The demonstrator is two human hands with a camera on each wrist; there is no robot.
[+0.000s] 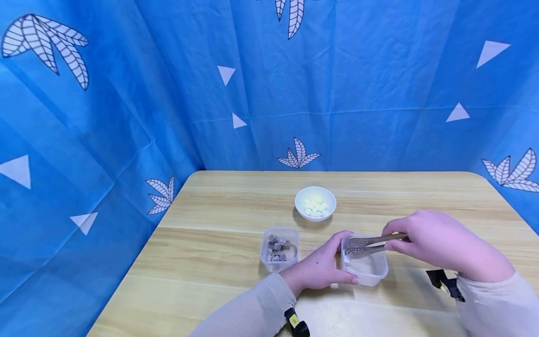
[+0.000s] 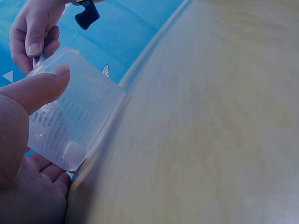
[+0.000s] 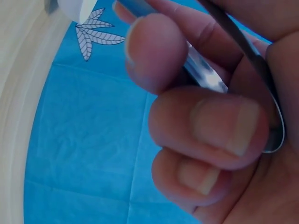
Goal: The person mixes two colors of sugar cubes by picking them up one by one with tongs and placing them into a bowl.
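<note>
While my left hand (image 1: pixel 318 269) cups the near-left corner of the clear plastic tub (image 1: pixel 365 270), thumb curled over one wall and fingers round the other, my right hand (image 1: pixel 429 238) pinches a pair of metal tongs (image 1: pixel 370 246) by their handle end. The wrist view shows my fingers (image 3: pixel 205 126) folded tight round the steel arms (image 3: pixel 201 77), so that hand is clamped on the tongs. Their perforated tips sit inside the tub, at its left wall, close together; whether they hold anything I cannot tell.

The tub stands on the wooden table (image 1: pixel 210 262) near its front edge, between my two hands. It looks thin-walled and light, likely to skid or tip if the tongs push against it, which is why bracing it at the corner seems right to me. One small white piece (image 2: pixel 72 151) lies in its bottom corner; it looks soft and light, so I judge a gentle squeeze across its middle would do, since hard pressure may squash it and the smooth tips may let it slip.

Just left of the tub stands a second clear container (image 1: pixel 280 249) with brown cubes (image 1: pixel 277 248) in it. Farther back is a white bowl (image 1: pixel 315 203) holding small white pieces (image 1: pixel 316 208). Blue cloth printed with leaves and triangles (image 1: pixel 126 117) hangs around the table.
</note>
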